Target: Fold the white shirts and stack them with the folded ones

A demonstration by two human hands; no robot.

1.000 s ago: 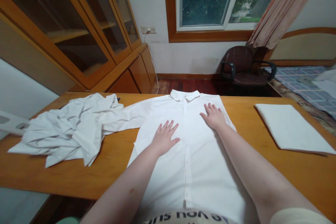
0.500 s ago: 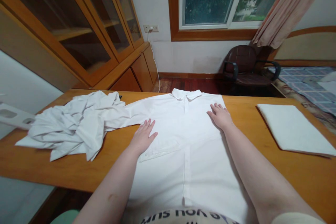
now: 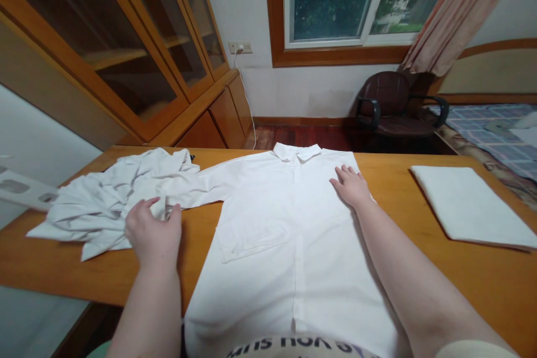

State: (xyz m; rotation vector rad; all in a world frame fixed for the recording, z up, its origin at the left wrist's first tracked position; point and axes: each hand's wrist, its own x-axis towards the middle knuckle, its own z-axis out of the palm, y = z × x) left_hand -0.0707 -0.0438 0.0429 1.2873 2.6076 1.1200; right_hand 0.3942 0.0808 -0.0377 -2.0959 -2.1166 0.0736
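Observation:
A white collared shirt (image 3: 293,224) lies flat on the wooden table (image 3: 419,257), front up, collar at the far side. Its left sleeve (image 3: 197,187) runs out toward a crumpled pile of white cloth (image 3: 100,201). My left hand (image 3: 153,232) is at the near edge of that pile where the sleeve ends. Thumb and fingers are curved and apart around a fold of white cloth, not closed on it. My right hand (image 3: 351,185) lies flat, fingers spread, on the shirt's right shoulder area.
A folded white garment (image 3: 465,204) lies on the table's right side. A wooden glass-door cabinet (image 3: 126,50) stands at the left. A dark armchair (image 3: 394,106), a window and a bed edge (image 3: 495,123) are beyond the table. A white object (image 3: 20,193) pokes in at the far left.
My left hand left the shirt's chest and slid left across the table to the sleeve end by the crumpled pile. My right hand stayed near the shirt's right shoulder.

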